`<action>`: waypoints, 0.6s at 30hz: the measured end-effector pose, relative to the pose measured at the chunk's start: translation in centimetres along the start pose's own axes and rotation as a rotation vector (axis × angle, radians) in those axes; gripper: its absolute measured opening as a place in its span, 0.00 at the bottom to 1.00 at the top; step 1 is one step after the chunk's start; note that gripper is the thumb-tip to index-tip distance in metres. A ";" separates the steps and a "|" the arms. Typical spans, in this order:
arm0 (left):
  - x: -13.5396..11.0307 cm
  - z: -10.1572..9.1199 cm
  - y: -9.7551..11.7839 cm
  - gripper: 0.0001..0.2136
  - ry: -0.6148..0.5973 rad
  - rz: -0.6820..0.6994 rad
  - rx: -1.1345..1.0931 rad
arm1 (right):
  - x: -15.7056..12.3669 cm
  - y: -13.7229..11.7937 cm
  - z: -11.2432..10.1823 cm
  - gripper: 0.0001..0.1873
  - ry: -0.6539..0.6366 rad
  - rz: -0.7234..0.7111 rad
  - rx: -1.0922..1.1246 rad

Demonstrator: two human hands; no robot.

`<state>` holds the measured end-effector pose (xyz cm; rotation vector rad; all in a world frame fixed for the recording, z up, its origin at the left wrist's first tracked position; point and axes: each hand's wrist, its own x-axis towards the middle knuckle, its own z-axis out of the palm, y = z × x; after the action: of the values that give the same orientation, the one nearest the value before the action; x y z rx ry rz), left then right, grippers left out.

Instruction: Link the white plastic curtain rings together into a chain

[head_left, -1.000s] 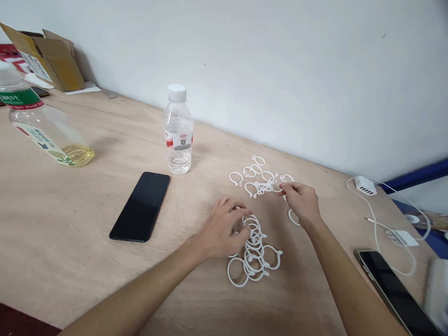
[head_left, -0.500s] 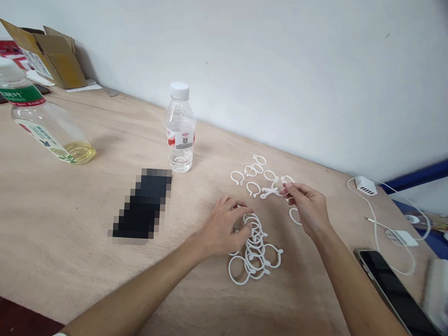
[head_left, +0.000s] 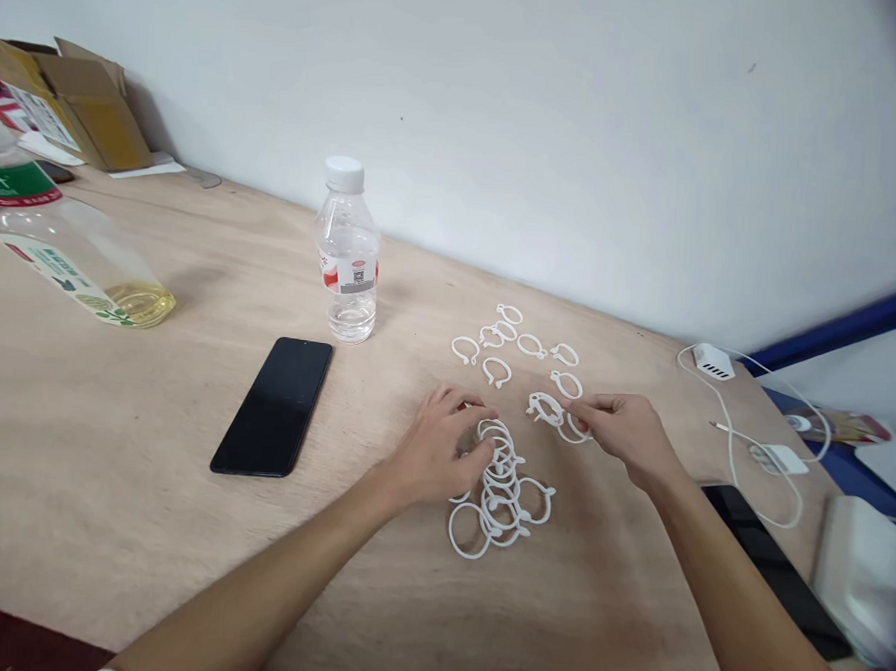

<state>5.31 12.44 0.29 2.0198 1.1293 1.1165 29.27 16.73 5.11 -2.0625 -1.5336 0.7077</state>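
Note:
White plastic rings with small eyelets, like curtain rings, lie in two groups on the wooden table. My left hand [head_left: 442,450] curls its fingers and thumb around the far left end of the nearer pile of rings [head_left: 501,489], touching it. Part of that pile is hidden behind the hand. With thumb and forefinger pinched, my right hand [head_left: 627,435] holds a curtain ring [head_left: 545,409] near the scattered group. Another ring [head_left: 574,432] lies partly behind the fingertips. Farther back, several separate rings [head_left: 497,371] are spread out.
A clear water bottle [head_left: 348,260] stands behind a black phone [head_left: 273,406]. At left are a tilted-looking bottle with yellow liquid [head_left: 77,246] and a cardboard box [head_left: 91,117]. On the right lie a white charger [head_left: 713,361], cables and another phone [head_left: 774,563].
My right hand has moved toward me with the ring, uncovering rings behind it. My left hand stays at the nearer pile. The whole view has shifted slightly to the right.

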 end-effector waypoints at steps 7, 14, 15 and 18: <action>0.0 0.0 0.0 0.11 -0.005 0.009 0.012 | -0.2 -0.7 -1.3 0.15 -0.113 -0.118 -0.461; 0.0 0.1 -0.2 0.11 -0.004 0.023 -0.002 | 1.2 -0.1 -2.3 0.15 -0.283 -0.196 -0.674; 0.0 0.1 -0.2 0.11 -0.006 0.022 0.001 | 1.3 0.0 -2.4 0.16 -0.304 -0.197 -0.696; 0.1 0.0 -0.1 0.10 -0.018 0.024 0.010 | 1.4 0.0 -2.9 0.17 -0.303 -0.160 -0.753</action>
<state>5.28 12.56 0.28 2.0520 1.1058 1.1048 31.46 17.90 7.11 -2.3647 -2.3858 0.4230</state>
